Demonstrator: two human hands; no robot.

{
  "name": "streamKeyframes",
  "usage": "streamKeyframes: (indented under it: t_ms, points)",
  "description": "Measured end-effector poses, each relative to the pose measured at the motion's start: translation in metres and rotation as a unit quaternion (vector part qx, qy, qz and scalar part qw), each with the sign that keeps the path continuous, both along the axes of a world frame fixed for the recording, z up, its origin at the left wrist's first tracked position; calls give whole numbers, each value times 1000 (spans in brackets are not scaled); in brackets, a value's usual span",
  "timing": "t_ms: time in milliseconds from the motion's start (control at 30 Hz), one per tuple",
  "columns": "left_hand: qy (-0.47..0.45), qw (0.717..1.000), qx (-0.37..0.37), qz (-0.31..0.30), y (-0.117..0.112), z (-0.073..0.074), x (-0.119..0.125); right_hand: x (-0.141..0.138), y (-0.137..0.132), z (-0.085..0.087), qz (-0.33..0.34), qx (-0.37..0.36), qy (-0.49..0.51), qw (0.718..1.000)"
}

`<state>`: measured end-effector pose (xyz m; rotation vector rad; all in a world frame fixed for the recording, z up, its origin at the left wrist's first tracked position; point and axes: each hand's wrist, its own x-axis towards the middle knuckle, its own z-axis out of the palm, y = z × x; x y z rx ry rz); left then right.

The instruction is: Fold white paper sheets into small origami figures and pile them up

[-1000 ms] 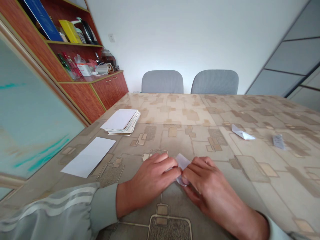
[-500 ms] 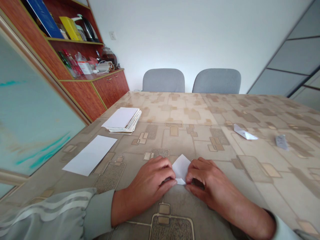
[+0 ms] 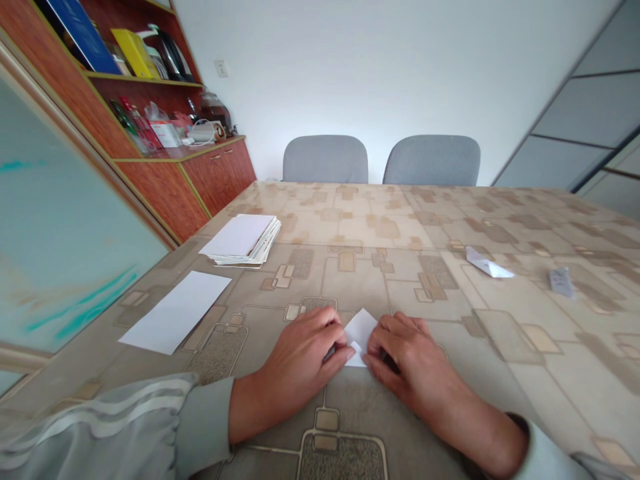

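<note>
A small folded piece of white paper point(image 3: 361, 325) lies on the patterned table between my hands, its pointed top facing away from me. My left hand point(image 3: 313, 347) pinches the paper's left side, thumb and forefinger near the lower edge. On the other side, my right hand point(image 3: 407, 353) is closed on the right part, with its fingertips covering that edge. A small flap shows folded up at the bottom, and the paper's outer corners are hidden under my fingers.
A blank white sheet point(image 3: 176, 312) lies on the left, with a stack of paper cards point(image 3: 241, 239) behind it. Toward the right are a folded white paper point(image 3: 488, 263) and a small grey item point(image 3: 561, 282). Two grey chairs point(image 3: 325, 160) stand beyond the table point(image 3: 350, 220).
My right hand has shifted slightly left and covers more of the paper's right edge. The bottom flap looks different, with a small corner now folded up. The view has moved a little.
</note>
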<state>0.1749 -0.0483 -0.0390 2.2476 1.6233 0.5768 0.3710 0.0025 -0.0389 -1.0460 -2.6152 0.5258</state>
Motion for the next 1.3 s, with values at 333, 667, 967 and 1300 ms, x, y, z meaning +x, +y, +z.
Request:
streamKeyframes:
  t_ms: [333, 667, 967, 1300]
  points:
    - [48, 998, 43, 8, 2, -4, 2, -3, -1, -6, -12, 56, -11, 998]
    - [144, 962, 174, -155, -1, -1, 0, 1, 2, -7, 10, 93, -25, 995]
    - [258, 920, 208, -207, -5, 14, 11, 2, 1, -3, 12, 62, -25, 998]
    - [179, 932, 273, -157, -1, 4, 0, 6, 1, 11, 106, 61, 33, 992]
